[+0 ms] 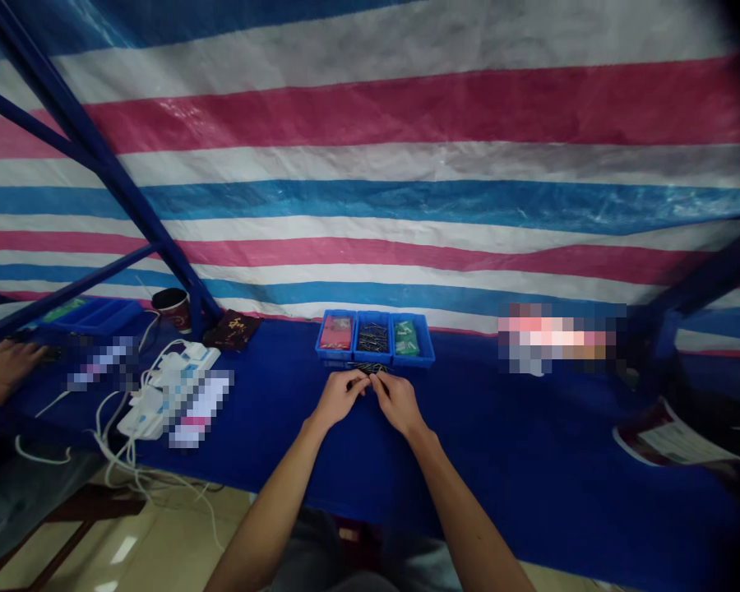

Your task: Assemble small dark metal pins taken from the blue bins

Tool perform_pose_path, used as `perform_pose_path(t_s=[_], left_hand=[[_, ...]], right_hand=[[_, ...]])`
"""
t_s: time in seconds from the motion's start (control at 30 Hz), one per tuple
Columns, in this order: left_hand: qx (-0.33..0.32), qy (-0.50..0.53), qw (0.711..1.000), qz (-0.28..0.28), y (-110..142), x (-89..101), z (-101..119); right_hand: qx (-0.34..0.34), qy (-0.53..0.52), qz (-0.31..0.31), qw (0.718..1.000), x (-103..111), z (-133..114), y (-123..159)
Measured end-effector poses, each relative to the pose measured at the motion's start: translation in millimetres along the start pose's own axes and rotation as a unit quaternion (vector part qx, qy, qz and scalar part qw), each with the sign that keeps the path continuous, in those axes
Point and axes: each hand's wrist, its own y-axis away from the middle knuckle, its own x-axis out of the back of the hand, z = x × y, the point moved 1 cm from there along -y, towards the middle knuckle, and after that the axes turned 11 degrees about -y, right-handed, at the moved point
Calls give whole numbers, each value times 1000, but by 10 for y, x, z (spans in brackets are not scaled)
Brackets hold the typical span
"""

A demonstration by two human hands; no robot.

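My left hand [338, 398] and my right hand [400, 401] meet fingertip to fingertip over the blue table, thumbs and fingers pinched. What they hold, if anything, is too small to make out. Just beyond the fingertips lies a small pile of thin dark metal pieces, like screws or nails [368, 367], partly hidden by my fingers. Behind it stands a blue three-part bin [432, 345]. Its left compartment has a red packet [336, 333], the middle one more of the thin metal pieces [373, 338], and the right one green-and-white packets [406, 338].
On the left lie a white power strip [176, 386] with tangled cables, a dark cup [173, 309] and a brown packet [233, 330]. Another person's hand [9, 367] rests beyond a blue frame post [129, 201]. A striped sheet [407, 197] hangs behind; a maroon-and-white container [678, 440] is at right.
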Motion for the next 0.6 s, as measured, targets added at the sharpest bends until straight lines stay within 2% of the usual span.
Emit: perform_pose_path(t_s=[0.6], left_hand=[[3, 16, 1000, 5, -3, -34, -42]], right_hand=[[-2, -16, -7, 1000, -17, 54, -2]])
